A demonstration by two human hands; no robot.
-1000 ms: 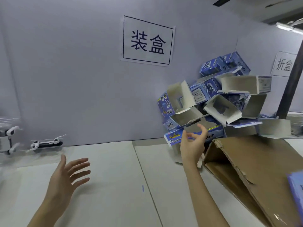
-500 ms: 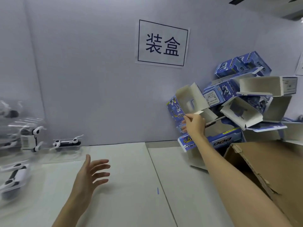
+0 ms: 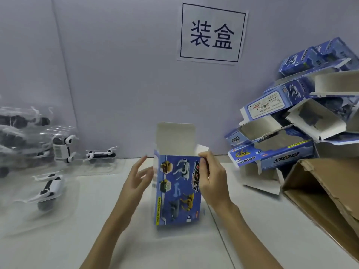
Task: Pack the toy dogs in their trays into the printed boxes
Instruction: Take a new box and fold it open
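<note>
A blue printed box (image 3: 177,189) stands upright at the table's middle, its white top flap raised. My right hand (image 3: 212,181) grips its upper right edge, thumb on the front. My left hand (image 3: 137,179) hovers at the box's left side with straight fingers; whether it touches the box is unclear. White and black toy dogs lie in clear plastic trays at the left: one near the front (image 3: 48,188), one against the wall (image 3: 101,153), one upright (image 3: 62,147).
A heap of open blue printed boxes (image 3: 287,129) leans against the wall at the right. A brown cardboard carton (image 3: 328,193) lies tipped at the right front. More clear trays (image 3: 17,133) pile up at far left. A paper sign (image 3: 211,33) hangs on the wall.
My right hand pulled a box out of the heap and brought it to the table's middle. My left hand rose from the table to the box's left side. The view shifted left and down.
</note>
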